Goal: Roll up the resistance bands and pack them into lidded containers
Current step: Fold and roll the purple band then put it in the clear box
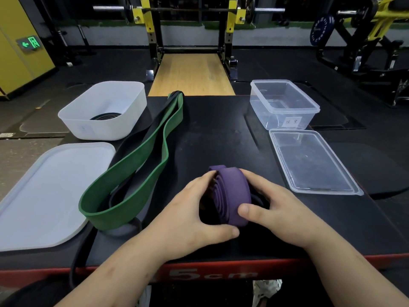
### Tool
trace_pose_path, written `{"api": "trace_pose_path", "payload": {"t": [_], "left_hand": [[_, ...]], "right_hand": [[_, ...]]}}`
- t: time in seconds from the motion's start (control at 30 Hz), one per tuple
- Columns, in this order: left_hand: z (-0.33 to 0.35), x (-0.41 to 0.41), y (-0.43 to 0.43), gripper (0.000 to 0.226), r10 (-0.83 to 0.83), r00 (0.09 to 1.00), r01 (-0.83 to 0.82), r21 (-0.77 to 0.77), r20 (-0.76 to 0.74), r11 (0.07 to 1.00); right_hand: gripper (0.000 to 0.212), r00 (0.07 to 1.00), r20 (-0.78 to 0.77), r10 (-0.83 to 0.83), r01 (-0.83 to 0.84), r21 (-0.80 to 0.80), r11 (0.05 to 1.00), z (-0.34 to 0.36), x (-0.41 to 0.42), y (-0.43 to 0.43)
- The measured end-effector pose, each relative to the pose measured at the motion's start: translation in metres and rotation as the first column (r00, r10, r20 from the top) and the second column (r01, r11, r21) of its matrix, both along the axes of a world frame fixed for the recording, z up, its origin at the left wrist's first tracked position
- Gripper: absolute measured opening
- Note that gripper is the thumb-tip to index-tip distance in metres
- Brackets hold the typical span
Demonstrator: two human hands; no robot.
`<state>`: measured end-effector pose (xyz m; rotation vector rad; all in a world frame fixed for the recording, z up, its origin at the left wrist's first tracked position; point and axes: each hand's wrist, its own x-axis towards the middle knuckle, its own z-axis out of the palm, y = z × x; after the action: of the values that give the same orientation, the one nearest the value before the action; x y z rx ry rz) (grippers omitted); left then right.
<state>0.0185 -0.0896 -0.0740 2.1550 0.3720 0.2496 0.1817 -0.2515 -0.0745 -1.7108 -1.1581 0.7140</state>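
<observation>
Left hand (195, 214) and right hand (277, 210) clasp the rolled purple band (232, 193), near edge of desk (221, 134).
Clear container (285, 100) at far right corner; right hand nearer.

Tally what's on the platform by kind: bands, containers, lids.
Bands: 4 (purple roll, green band, loose black band, black coil inside the white tub)
Containers: 2 (white tub, clear box)
Lids: 2 (white lid, clear lid)
Total: 8

Two tubs (104, 129) (276, 111), two lids (44, 196) (309, 162), two hands (188, 213) (278, 213), one purple band (234, 196), one green band (137, 165), two black bands (106, 116) (79, 258).
</observation>
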Motion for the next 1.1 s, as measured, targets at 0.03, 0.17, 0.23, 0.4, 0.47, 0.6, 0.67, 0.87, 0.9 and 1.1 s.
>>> {"api": "trace_pose_path", "payload": {"t": [0.03,0.17,0.23,0.4,0.47,0.6,0.67,0.87,0.9,1.1], "left_hand": [[0.000,0.001,0.001,0.096,0.005,1.000,-0.005,0.006,0.002,1.000],[0.001,-0.001,0.000,0.081,0.036,0.999,-0.036,0.033,0.004,0.999],[0.001,-0.002,-0.003,0.079,0.068,0.998,-0.068,0.058,0.009,0.996],[-0.003,-0.002,0.002,0.091,0.142,0.989,-0.144,0.066,0.028,0.987],[-0.003,0.000,0.007,0.075,0.140,0.989,-0.142,0.044,0.047,0.989],[-0.001,0.001,0.010,0.052,0.099,0.994,-0.099,-0.005,0.054,0.995],[-0.002,0.001,0.010,0.052,0.078,0.996,-0.079,0.011,0.045,0.997],[-0.006,0.002,0.008,0.055,0.102,0.993,-0.105,0.044,0.053,0.994],[-0.006,0.003,0.008,0.059,0.117,0.991,-0.120,0.049,0.062,0.992],[0.007,-0.003,0.018,0.076,0.114,0.988,-0.114,-0.008,0.102,0.993]], "right_hand": [[0.068,1.000,0.009,-0.010,0.010,0.000,1.000,0.000,0.000,0.002],[0.075,1.000,0.019,0.002,-0.002,-0.015,1.000,-0.001,0.001,0.004],[0.077,0.998,0.046,0.036,-0.035,-0.026,0.999,-0.001,0.005,0.002],[0.042,0.992,0.123,-0.014,0.021,-0.056,0.998,0.001,0.004,0.011],[0.033,0.985,0.160,-0.060,0.075,-0.087,0.993,0.004,0.002,0.020],[0.032,0.981,0.146,-0.131,0.152,-0.140,0.978,0.012,-0.001,0.034],[0.041,0.982,0.106,-0.154,0.168,-0.137,0.976,0.013,0.000,0.036],[0.038,0.977,0.061,-0.202,0.208,-0.116,0.971,0.013,-0.002,0.037],[0.042,0.980,0.031,-0.197,0.199,-0.101,0.975,0.013,-0.002,0.037],[0.061,0.952,-0.305,-0.027,0.049,0.066,0.997,0.000,0.000,0.025]]}}
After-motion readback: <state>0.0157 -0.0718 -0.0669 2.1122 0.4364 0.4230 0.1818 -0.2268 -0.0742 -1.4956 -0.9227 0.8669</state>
